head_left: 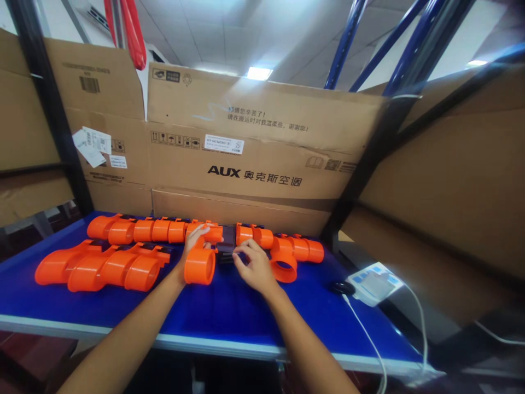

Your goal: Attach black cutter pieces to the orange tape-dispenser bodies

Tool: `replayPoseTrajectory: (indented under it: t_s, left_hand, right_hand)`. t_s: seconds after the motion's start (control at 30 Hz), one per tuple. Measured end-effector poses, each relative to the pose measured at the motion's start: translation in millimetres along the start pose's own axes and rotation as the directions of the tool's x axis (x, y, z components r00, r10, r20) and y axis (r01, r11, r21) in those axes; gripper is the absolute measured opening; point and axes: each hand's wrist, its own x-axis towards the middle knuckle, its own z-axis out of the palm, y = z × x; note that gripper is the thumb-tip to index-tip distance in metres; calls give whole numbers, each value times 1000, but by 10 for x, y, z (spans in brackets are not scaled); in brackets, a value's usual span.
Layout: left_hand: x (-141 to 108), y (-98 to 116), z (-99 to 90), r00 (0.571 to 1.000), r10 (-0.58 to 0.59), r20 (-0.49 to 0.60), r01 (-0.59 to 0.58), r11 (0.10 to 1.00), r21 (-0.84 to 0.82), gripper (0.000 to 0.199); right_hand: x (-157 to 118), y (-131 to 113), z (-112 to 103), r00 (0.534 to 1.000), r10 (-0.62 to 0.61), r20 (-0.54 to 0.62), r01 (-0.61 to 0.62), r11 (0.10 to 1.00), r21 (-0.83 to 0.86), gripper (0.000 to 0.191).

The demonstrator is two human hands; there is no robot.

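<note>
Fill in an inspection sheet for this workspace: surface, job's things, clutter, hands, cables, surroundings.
Surface: blue table.
Job's things: orange parts grouped left and right; dark block between the hands.
Clutter: white device and black object, right side.
Hands: left hand holds an orange part; right hand beside the block, contact unclear.
Cables: white cables near the device, reaching the front edge.
Surroundings: printed cardboard behind; dark posts both sides.

Blue tabletop, printed cardboard backing, dark metal posts, white panelled ceiling, glowing light panel
</note>
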Motion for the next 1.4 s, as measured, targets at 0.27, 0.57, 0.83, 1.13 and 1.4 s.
replayPoseTrajectory:
  t_s: [0.27, 0.57, 0.83, 1.13, 1.4]
  left_hand:
    - [-18, -19, 35, 999, 1, -44, -2, 1000, -25, 36]
    - [-64, -15, 89, 995, 37, -89, -27, 993, 111, 41]
    - [-125, -52, 141, 989, 72, -133, -43, 977, 207, 44]
    - [-265, -68, 177, 982, 184, -36, -153, 898, 413, 62]
    - [-935, 583, -15, 724, -12, 689, -687, -87, 721, 85]
  right_hand:
    - [-39, 0, 36, 936, -122, 329, 204, 952, -228, 15]
    - [-42, -8, 14, 931, -110, 347, 171, 974, -149, 23]
    - [-35, -274, -145, 943, -189, 273, 145, 974, 173, 91]
    - [-99, -383, -106, 938, -167, 302, 73, 951, 301, 86]
    - [-96, -429, -119, 953, -148, 263, 61, 948, 312, 86]
